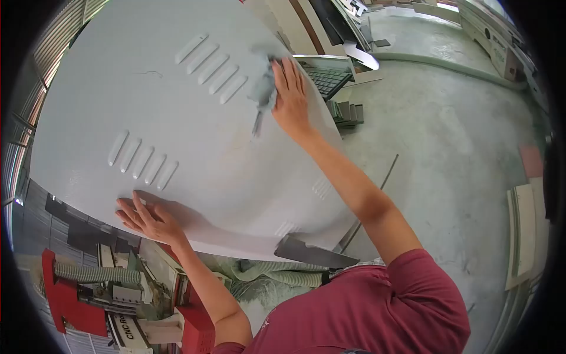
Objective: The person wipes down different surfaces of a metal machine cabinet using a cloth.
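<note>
A large, light grey curved panel (pixel 218 153) with two rows of raised louvre ribs fills the middle and left of the head view. My right hand (pixel 290 97) lies near the panel's right edge, fingers stretched out and close together. Under and beside its fingers is a blue-grey patch (pixel 261 91) with a dark streak running down from it; whether it is a smear or a thin cloth I cannot tell. My left hand (pixel 150 221) rests on the panel's lower left edge, fingers spread, below the lower rib row (pixel 143 160).
A red and white CNC machine (pixel 127 301) with a ribbed hose stands at lower left. More hose (pixel 277 271) lies on the floor below the panel. A black crate (pixel 327 79) and stacked boards (pixel 348 115) are beyond the right edge. Long boards (pixel 520 236) lie far right.
</note>
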A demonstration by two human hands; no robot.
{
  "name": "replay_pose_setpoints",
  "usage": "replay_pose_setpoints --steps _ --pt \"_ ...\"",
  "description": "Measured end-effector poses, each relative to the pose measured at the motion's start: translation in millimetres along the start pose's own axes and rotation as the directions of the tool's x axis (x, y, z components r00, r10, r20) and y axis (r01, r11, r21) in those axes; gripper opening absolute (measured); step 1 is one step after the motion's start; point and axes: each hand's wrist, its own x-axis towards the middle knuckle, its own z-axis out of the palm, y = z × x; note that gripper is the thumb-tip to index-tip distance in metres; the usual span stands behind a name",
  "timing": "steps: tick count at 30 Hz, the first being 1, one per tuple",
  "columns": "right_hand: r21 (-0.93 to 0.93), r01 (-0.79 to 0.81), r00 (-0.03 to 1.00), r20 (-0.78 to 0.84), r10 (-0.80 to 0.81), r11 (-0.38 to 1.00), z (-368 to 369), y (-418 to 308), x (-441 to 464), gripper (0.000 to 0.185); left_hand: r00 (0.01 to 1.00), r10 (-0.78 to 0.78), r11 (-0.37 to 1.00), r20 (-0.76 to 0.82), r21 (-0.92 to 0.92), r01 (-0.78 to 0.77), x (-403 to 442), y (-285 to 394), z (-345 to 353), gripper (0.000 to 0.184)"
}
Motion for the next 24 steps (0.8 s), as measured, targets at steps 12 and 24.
replay_pose_setpoints --steps 12,24 --pt "0.306 -0.950 0.109 0.157 0.982 0.057 -1.6 107.3 -227.4 0.048 0.999 0.036 0.998 0.030 0.054 -0.037 -1.9 7.7 0.2 0.040" --pt "-0.023 -0.410 0.894 0.187 0.407 0.912 -15.5 -25.5 -96.1 0.066 0.999 0.043 0.999 0.004 0.027 -0.043 -1.5 6.9 2.3 0.044"
